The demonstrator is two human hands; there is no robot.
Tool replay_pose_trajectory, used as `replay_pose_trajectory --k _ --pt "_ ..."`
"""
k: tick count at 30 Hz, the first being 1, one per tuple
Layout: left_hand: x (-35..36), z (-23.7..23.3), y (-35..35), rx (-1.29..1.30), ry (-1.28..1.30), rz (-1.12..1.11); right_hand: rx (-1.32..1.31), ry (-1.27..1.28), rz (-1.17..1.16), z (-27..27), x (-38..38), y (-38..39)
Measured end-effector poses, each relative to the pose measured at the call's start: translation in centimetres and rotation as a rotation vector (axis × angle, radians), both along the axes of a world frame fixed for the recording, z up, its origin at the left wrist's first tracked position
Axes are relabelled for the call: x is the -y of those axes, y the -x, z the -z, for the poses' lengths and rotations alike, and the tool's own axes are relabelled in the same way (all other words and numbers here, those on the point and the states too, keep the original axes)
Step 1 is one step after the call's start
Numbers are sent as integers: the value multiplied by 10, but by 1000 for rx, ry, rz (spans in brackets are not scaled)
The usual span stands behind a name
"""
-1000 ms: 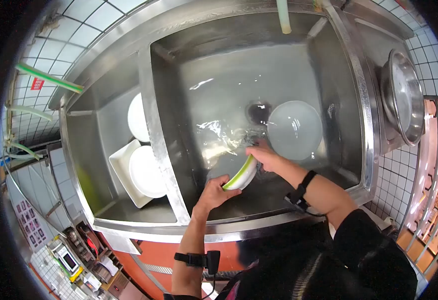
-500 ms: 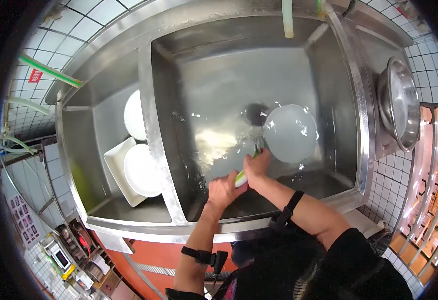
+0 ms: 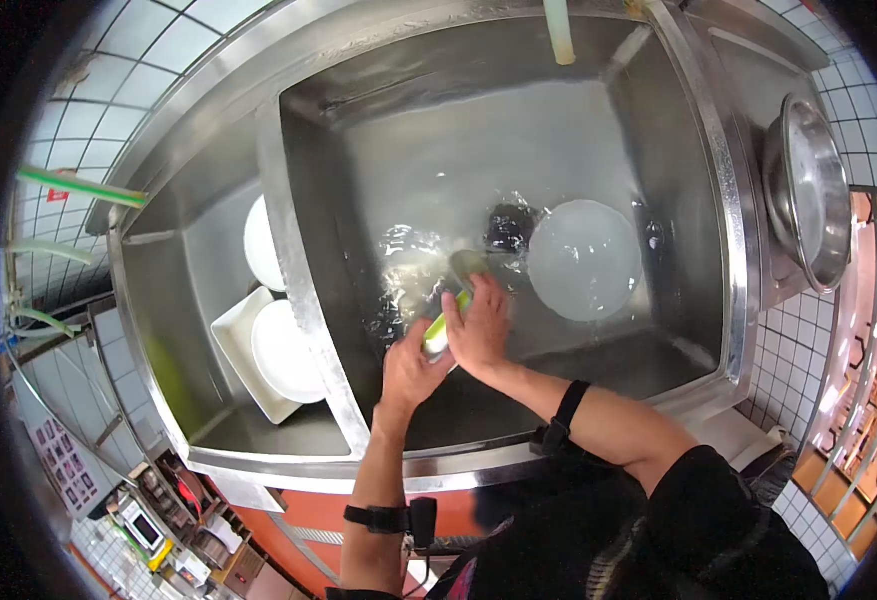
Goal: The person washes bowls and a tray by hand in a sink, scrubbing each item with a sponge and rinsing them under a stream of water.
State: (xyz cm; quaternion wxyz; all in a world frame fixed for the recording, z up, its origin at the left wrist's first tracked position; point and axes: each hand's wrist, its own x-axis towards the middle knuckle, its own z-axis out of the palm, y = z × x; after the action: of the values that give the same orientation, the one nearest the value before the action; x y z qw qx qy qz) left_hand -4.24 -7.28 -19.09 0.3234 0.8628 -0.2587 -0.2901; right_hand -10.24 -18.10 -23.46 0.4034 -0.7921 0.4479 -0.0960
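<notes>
Over the large sink basin (image 3: 388, 130), my left hand (image 3: 413, 370) is closed round the lower end of a green and white object (image 3: 438, 330). My right hand (image 3: 478, 325) is closed on the same object, higher up. A greyish rounded part shows just beyond my right fingertips; its outline is blurred. To the right, a round white plate (image 3: 585, 260) lies under the water. A dark round spot (image 3: 510, 227) on the basin floor is just left of the plate.
The left basin holds a white round plate (image 3: 263, 243), a white rectangular dish (image 3: 233, 335) and a round white dish (image 3: 288, 350). A metal bowl (image 3: 808, 195) stands at the right. A pale hose (image 3: 558, 30) hangs over the basin's back edge.
Both hands have moved left with the green and white object, away from the submerged plate. The water ripples more at the left, and the camera view has shifted slightly.
</notes>
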Motion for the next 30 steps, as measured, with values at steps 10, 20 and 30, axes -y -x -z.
replay_pose_trajectory --k 10,20,30 --pt "3 44 -4 425 -150 -220 240 -124 -295 -20 -10 30" --pt "-7 49 -6 446 -107 -222 -184 -899 2 57 62 -22" --pt "-1 43 -4 423 -154 -189 -404 -1575 499 223 76 5"
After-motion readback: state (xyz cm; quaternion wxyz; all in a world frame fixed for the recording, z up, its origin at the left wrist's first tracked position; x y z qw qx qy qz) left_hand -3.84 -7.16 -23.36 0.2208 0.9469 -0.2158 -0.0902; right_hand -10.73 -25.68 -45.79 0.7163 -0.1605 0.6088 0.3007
